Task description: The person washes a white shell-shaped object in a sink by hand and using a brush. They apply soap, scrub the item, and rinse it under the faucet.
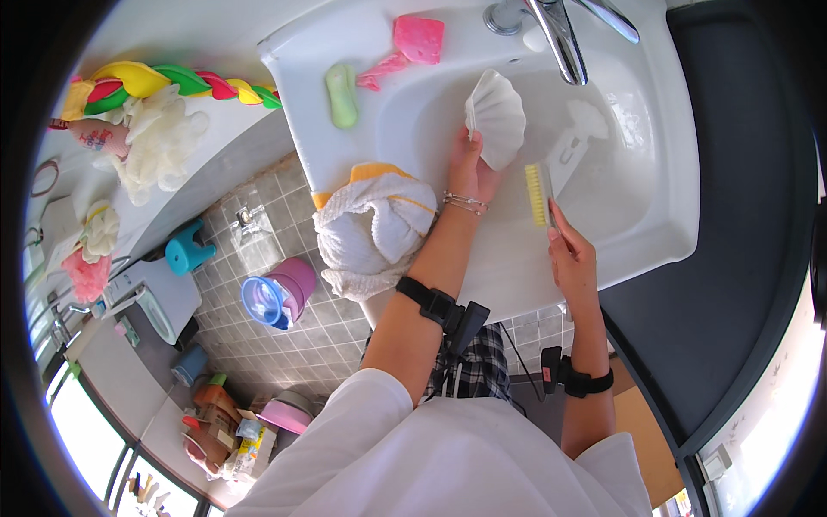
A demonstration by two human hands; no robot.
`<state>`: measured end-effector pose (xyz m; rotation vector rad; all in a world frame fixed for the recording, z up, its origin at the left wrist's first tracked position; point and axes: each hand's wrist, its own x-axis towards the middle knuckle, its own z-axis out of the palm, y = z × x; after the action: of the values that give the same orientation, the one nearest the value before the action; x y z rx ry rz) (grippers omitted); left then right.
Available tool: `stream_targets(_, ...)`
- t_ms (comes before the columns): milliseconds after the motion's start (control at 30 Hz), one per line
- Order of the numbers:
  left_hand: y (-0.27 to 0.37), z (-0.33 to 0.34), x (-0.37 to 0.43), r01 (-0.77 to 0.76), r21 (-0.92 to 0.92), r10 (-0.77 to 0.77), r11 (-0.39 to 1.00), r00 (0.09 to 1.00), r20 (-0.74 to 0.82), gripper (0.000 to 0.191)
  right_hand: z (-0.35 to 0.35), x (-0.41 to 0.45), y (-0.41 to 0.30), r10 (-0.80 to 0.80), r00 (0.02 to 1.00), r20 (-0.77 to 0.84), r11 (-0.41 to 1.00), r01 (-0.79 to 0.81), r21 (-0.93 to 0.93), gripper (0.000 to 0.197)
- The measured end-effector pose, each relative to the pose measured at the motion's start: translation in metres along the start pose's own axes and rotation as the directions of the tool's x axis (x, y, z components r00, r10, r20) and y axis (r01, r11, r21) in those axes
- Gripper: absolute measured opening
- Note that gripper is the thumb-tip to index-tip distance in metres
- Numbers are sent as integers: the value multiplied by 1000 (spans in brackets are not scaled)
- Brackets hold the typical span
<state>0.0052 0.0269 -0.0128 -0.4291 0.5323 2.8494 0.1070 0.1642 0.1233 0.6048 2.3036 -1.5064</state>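
My left hand is closed on the lower edge of a white shell-shaped dish, tilted up over the white washbasin. To its right, my right hand grips a scrubbing brush with pale yellow bristles facing left, towards the dish but apart from it. In the basin lies a white flat object with a slot, whose kind I cannot tell; whitish matter is beside it. A chrome faucet reaches over the basin. On the left rim rest a green bar of soap and a pink sponge-like block.
A white towel with an orange edge hangs over the basin's left corner. A dark counter borders it on the right. Bath puffs hang at left. On the tiled floor stand a purple bucket and a teal stool.
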Motion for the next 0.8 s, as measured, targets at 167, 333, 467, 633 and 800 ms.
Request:
stream_targets(167, 16, 18, -5, 95, -25, -88, 995, 974, 209, 69, 3, -2, -13, 195, 980, 37, 925, -197, 326, 39)
stream_targets(333, 13, 28, -7, 107, -125, -75, 986, 969, 237, 69, 9, -5, -6, 116, 992, -58, 974, -102, 203, 38)
stream_targets(467, 10, 28, -7, 133, -143, -99, 981, 969, 225, 69, 14, -5, -1, 53, 984, -172, 987, -26, 156, 37)
stream_targets(633, 12, 21, -9, 134, -153, -98, 979, 970, 223, 61, 26, -12, -4, -149, 978, -147, 969, 115, -217, 43)
stream_targets(800, 0, 12, -12, 135, -53, -133, 989, 990, 49, 40, 48, 8, -7, -289, 941, -178, 818, 146, -557, 43)
